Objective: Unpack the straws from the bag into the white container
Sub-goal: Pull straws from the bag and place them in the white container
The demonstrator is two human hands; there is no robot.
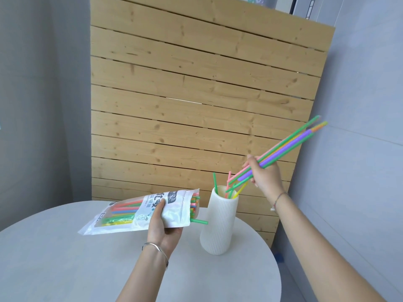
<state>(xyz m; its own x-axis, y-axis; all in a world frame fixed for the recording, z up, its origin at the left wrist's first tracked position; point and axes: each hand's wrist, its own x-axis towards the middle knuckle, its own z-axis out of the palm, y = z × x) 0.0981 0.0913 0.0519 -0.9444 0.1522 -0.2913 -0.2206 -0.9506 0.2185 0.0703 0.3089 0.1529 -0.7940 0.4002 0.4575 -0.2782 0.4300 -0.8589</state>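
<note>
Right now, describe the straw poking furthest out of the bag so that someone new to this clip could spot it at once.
Above the round grey table the left hand holds a white straw bag, its open mouth facing the ribbed white vase. At the mouth's lower corner one green straw juts toward the vase, well past the other straw ends bunched at the opening.

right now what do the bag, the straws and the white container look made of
The bag seems to be thin plastic film: glossy, crinkled, with a clear window. The straws look like smooth coloured plastic tubes with a slight sheen. The white container is matte and finely ribbed; ceramic or plastic, I cannot tell which.
</note>
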